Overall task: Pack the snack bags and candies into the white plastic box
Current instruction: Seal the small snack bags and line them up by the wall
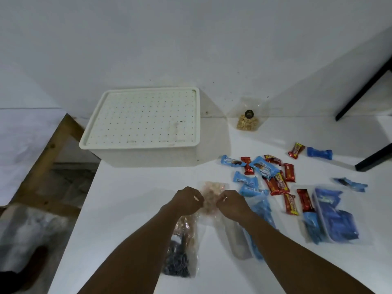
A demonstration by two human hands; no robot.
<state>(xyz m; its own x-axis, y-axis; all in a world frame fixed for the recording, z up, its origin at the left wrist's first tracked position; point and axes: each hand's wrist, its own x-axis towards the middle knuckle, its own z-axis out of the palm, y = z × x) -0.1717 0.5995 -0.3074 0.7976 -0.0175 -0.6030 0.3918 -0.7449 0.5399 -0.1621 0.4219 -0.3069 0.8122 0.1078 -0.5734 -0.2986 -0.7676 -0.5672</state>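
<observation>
The white plastic box [146,153] stands at the table's back left with its dotted lid [142,117] on. A clear bag of pinkish snacks [212,193] lies in the middle of the table. My left hand [187,199] and my right hand [232,202] pinch it from either side. Below my left hand lies a clear bag of brown and dark snacks [180,247]. Several red and blue wrapped candies [269,175] are scattered to the right. A clear bag of nuts [248,120] leans against the wall.
A clear bag of blue packets [335,215] lies at the right, another blue bag [261,211] under my right arm. Black frame legs [360,94] stand at the far right. The table's left edge drops to a wooden frame [48,158].
</observation>
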